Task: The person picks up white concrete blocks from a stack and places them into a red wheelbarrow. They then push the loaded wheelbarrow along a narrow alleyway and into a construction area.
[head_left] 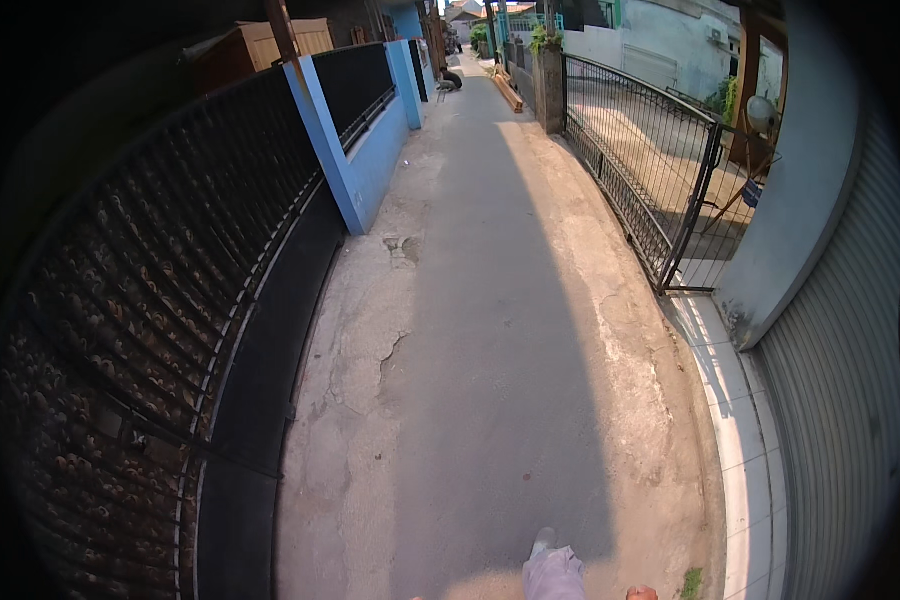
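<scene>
At the lower edge, a small part of my right hand [641, 593] shows, right of my leg. Only a sliver of my left hand [417, 598] reaches into view, left of the leg. The fingers of both are mostly cut off, so whether they hold anything is hidden. Between them, my leg in pale trousers [554, 577] steps forward with a light shoe [543, 541] on the paved lane [500, 330]. Neither hand is seen touching anything.
A black metal gate [245, 500] and blue wall [375, 180] line the left. On the right are a barred gate [660, 170], white tiled edging [745, 440] and a ribbed shutter [840, 380]. Farther ahead, a person [451, 78] crouches at the left; timber planks [508, 92] lie right.
</scene>
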A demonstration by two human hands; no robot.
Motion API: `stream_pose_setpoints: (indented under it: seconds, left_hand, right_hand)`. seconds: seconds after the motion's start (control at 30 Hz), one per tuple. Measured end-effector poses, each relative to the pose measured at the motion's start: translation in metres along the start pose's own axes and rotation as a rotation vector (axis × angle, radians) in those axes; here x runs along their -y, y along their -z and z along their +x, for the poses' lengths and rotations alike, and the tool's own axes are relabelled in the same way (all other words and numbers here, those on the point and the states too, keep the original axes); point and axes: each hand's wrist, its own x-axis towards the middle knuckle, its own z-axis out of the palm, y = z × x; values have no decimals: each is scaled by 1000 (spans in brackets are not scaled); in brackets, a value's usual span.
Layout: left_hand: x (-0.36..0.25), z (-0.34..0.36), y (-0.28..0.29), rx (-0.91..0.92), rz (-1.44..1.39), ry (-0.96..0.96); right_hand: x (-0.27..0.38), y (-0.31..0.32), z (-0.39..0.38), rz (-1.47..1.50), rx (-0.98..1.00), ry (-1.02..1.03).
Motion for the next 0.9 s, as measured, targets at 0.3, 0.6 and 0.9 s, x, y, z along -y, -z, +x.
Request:
stream_pose_setpoints:
  seconds: [0.3, 0.6, 0.9]
  left_hand:
    - [-190, 154, -79, -38, -2, 145]
    - [-424, 324, -147, -82, -58, 112]
    - [-676, 514, -192, -65, -102, 120]
  right_hand:
    - [233, 148, 312, 508, 49, -541]
    - [303, 150, 604, 602, 171, -636]
    - [479, 210, 909, 774, 210, -737]
